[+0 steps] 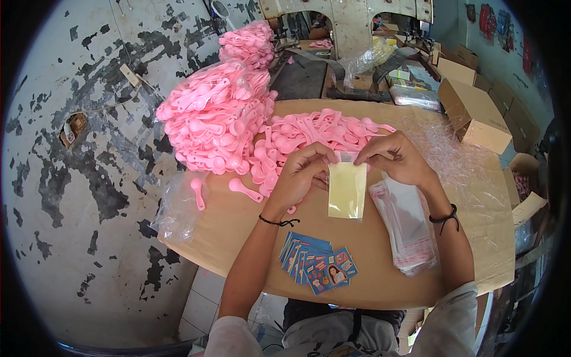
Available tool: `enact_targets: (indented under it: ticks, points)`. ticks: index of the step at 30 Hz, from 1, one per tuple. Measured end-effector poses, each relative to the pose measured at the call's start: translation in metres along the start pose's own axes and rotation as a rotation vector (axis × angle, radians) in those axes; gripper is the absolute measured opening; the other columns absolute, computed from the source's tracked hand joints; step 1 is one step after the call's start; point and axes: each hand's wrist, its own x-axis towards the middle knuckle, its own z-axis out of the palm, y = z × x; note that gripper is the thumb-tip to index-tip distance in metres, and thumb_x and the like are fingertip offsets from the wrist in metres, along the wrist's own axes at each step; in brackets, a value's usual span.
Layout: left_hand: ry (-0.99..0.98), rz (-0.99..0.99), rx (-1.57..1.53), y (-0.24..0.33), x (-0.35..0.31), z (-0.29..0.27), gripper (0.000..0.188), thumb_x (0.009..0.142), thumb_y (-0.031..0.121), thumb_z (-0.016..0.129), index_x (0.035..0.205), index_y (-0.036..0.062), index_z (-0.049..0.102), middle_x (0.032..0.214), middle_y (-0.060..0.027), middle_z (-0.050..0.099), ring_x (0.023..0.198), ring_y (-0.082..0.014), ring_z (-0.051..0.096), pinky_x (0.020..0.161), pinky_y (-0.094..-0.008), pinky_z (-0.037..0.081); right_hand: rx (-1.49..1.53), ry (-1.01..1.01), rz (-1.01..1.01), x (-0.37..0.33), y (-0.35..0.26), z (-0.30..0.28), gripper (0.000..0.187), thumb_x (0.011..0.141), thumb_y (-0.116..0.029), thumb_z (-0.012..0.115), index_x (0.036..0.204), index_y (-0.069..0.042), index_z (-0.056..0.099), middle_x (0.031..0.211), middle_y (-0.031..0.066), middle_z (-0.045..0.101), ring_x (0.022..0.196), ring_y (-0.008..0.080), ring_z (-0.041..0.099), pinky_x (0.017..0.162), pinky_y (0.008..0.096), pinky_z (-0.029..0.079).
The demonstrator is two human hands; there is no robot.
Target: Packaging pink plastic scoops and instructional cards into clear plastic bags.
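Between my hands hangs a small clear plastic bag with a pale yellow card inside it. My left hand pinches the bag's upper left edge, its fingers curled together. At the upper right corner, my right hand grips the bag between thumb and fingers. Just beyond both hands lies a loose heap of pink plastic scoops. A stack of clear plastic bags rests beneath my right forearm. Nearer to me, several blue printed cards are fanned out on the brown paper-covered table.
Large clear bags packed with pink scoops are piled at the left. Crumpled clear plastic covers the table's right side. An open cardboard box stands at the far right. A peeling wall borders the left.
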Motion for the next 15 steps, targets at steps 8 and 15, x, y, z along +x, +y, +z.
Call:
enact_targets:
  ticks: [8, 15]
  points:
    - [-0.02, 0.029, 0.014, -0.0005, -0.0006, -0.0026, 0.015, 0.096, 0.005, 0.044, 0.094, 0.0029, 0.058, 0.091, -0.0038, 0.061, 0.07, -0.0103, 0.065, 0.062, -0.0222, 0.055, 0.064, 0.005, 0.021, 0.0012, 0.0005, -0.0001, 0.017, 0.085, 0.005, 0.056, 0.093, 0.0, 0.07, 0.088, 0.0052, 0.07, 0.08, 0.0097, 0.062, 0.072, 0.0254, 0.048]
    - [0.031, -0.088, 0.033, 0.0029, -0.0006, 0.0012, 0.011, 0.095, 0.012, 0.057, 0.088, 0.004, 0.054, 0.091, -0.0049, 0.06, 0.073, -0.0111, 0.066, 0.062, -0.0235, 0.055, -0.151, 0.032, -0.079, 0.001, 0.0059, -0.0018, 0.021, 0.081, 0.008, 0.05, 0.091, 0.001, 0.068, 0.083, 0.0066, 0.068, 0.072, 0.011, 0.06, 0.067, 0.0259, 0.048]
